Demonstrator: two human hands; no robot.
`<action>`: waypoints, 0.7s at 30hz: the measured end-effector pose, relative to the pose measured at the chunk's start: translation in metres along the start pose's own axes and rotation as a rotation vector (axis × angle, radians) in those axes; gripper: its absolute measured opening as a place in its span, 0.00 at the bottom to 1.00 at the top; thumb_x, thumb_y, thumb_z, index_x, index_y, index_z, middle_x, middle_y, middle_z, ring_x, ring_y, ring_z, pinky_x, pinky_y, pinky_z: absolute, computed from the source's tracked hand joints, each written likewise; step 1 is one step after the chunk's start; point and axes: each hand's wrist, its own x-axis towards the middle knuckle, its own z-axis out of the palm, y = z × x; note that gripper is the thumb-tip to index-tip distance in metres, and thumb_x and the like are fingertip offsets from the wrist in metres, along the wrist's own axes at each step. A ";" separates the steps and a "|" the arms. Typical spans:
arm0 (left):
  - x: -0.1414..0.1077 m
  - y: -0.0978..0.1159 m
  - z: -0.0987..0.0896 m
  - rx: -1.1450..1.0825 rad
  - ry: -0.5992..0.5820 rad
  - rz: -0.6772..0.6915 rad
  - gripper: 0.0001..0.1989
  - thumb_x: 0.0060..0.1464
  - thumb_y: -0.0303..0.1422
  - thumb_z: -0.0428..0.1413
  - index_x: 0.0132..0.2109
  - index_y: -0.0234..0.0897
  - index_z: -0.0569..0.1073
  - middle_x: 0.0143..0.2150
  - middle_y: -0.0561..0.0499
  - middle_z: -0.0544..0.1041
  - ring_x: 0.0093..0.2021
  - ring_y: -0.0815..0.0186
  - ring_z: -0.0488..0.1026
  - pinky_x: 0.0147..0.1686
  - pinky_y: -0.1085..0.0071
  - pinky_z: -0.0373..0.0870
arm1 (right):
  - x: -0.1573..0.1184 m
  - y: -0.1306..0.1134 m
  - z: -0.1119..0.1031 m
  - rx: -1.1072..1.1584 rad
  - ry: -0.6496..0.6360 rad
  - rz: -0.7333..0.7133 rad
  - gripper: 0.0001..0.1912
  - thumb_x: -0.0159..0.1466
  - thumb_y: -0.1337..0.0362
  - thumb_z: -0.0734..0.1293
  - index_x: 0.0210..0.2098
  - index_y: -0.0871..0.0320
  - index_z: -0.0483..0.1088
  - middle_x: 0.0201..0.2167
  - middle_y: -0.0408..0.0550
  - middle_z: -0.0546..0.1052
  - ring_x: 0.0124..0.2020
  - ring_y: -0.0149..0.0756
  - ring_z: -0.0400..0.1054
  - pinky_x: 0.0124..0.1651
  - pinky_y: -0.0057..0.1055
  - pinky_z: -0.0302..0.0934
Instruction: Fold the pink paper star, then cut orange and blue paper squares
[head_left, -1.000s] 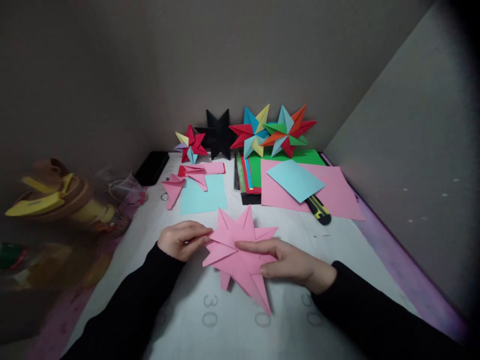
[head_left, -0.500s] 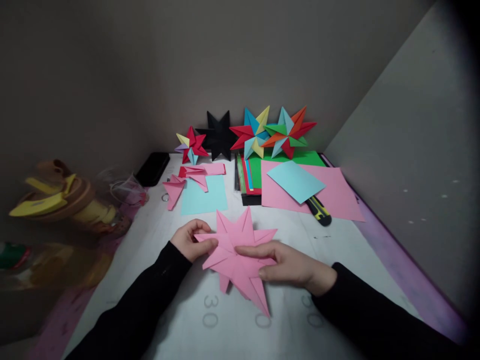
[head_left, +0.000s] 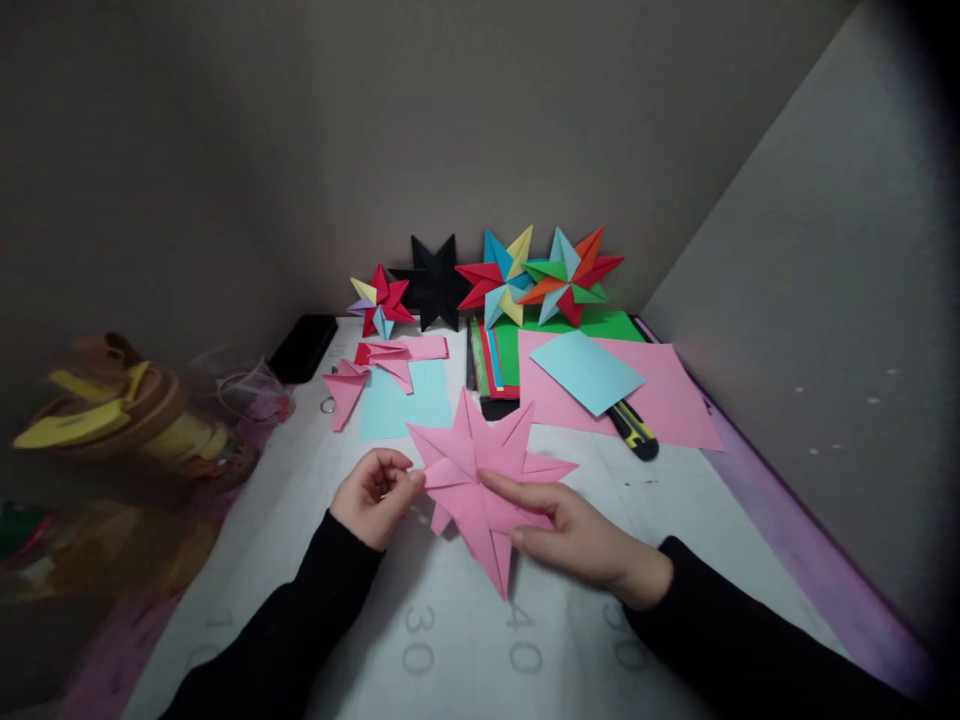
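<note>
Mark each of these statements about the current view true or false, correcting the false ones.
1. The right hand touches the pink folded-paper star. True.
2. The left hand holds the black-and-yellow cutter. False: that hand is at one of the star's points; the cutter lies on the table.
3. The black paper star stands at the far right of the back row. False: it is second from the left.
4. The diamond-turned light-blue paper sheet overlaps the large pink paper sheet. True.

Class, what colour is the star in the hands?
The star is pink; see head view.
</note>
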 end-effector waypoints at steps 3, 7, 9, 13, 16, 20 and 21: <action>0.000 0.007 -0.001 0.044 -0.049 -0.073 0.13 0.42 0.40 0.61 0.28 0.35 0.71 0.17 0.58 0.66 0.15 0.75 0.59 0.15 0.78 0.56 | -0.001 -0.001 0.000 0.002 -0.009 -0.008 0.31 0.60 0.62 0.67 0.61 0.50 0.56 0.64 0.46 0.56 0.65 0.42 0.47 0.66 0.47 0.41; -0.002 0.009 -0.001 0.103 -0.081 -0.110 0.12 0.42 0.40 0.61 0.26 0.35 0.74 0.14 0.58 0.66 0.14 0.74 0.60 0.15 0.76 0.56 | -0.001 0.001 0.000 0.012 -0.034 -0.020 0.31 0.60 0.62 0.67 0.61 0.49 0.56 0.64 0.46 0.56 0.66 0.42 0.47 0.66 0.48 0.41; -0.002 0.007 0.000 0.122 -0.098 -0.118 0.12 0.43 0.41 0.60 0.26 0.35 0.74 0.13 0.58 0.65 0.13 0.74 0.59 0.15 0.76 0.55 | 0.000 0.002 0.000 0.005 -0.047 -0.023 0.31 0.60 0.61 0.67 0.61 0.49 0.56 0.64 0.46 0.56 0.66 0.43 0.47 0.66 0.48 0.41; 0.002 0.000 0.000 0.133 -0.105 -0.025 0.11 0.44 0.40 0.59 0.26 0.35 0.73 0.17 0.57 0.68 0.17 0.73 0.61 0.19 0.76 0.57 | 0.000 0.004 0.001 0.000 -0.047 -0.024 0.32 0.60 0.61 0.68 0.61 0.49 0.55 0.65 0.46 0.55 0.66 0.43 0.47 0.66 0.48 0.40; 0.006 -0.004 -0.002 0.137 -0.082 0.050 0.11 0.44 0.39 0.59 0.28 0.35 0.72 0.21 0.55 0.71 0.22 0.72 0.63 0.23 0.75 0.58 | 0.000 0.004 0.001 0.001 -0.046 -0.024 0.32 0.60 0.62 0.68 0.61 0.49 0.55 0.65 0.46 0.55 0.66 0.43 0.47 0.66 0.48 0.41; 0.008 -0.010 -0.001 0.123 -0.083 0.046 0.14 0.42 0.42 0.61 0.27 0.36 0.70 0.22 0.55 0.68 0.21 0.72 0.61 0.22 0.75 0.57 | -0.001 0.003 0.002 -0.010 -0.054 -0.024 0.32 0.60 0.62 0.68 0.61 0.48 0.55 0.64 0.46 0.55 0.65 0.42 0.48 0.66 0.47 0.42; 0.007 -0.011 0.000 0.099 -0.083 0.034 0.14 0.41 0.42 0.61 0.28 0.36 0.70 0.23 0.56 0.68 0.21 0.72 0.61 0.22 0.75 0.58 | -0.001 0.002 0.002 -0.015 -0.053 -0.024 0.32 0.60 0.62 0.67 0.61 0.48 0.55 0.65 0.46 0.55 0.65 0.42 0.48 0.66 0.47 0.42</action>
